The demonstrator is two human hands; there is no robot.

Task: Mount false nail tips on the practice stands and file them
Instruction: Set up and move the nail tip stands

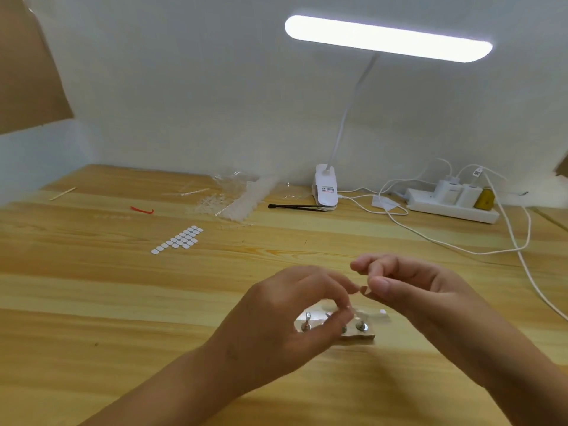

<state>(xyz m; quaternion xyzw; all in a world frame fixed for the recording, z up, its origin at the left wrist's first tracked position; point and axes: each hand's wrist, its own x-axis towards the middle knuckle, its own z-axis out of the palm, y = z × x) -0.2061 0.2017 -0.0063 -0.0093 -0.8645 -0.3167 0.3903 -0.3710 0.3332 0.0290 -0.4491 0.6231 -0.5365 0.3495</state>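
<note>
2 hands meet just above the practice stand (pixel 365 332). The left hand (pixel 292 312) and right hand (pixel 412 290) are each pinched narrow; whether they hold anything is too small to tell. The stand's posts look bare and the nail tips (pixel 227 201) lie piled well apart, so mounting seems barely begun and filing not started.

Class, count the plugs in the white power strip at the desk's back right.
3 in the power strip: a white adapter at the left, a second white adapter beside it, a yellow plug at the right. More may be hidden.
</note>
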